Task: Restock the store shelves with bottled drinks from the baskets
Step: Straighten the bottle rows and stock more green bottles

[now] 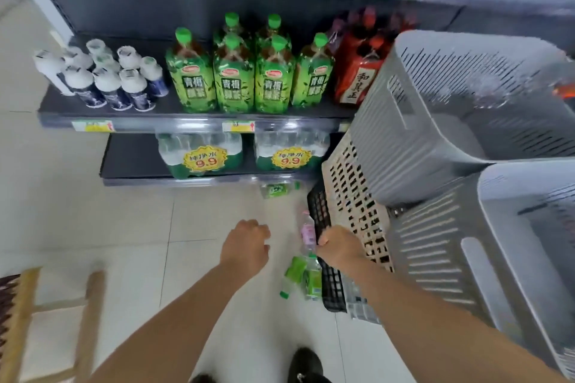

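- On the middle shelf (199, 117): small bottles (105, 81) left, tea bottles (236, 78) centre, big bottles (357, 71) right.
- On the lower shelf (130, 162): two water packs (200, 155) side by side.
- Baskets (435, 121) stacked at right, before the shelves.
- Loose bottles (306, 277) on the floor (124, 227), just left of the bottom basket (320, 214).
- Stool (18, 320) at near left.

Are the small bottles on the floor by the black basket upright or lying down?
Lying down: the small bottles rest on their sides beside the black basket.
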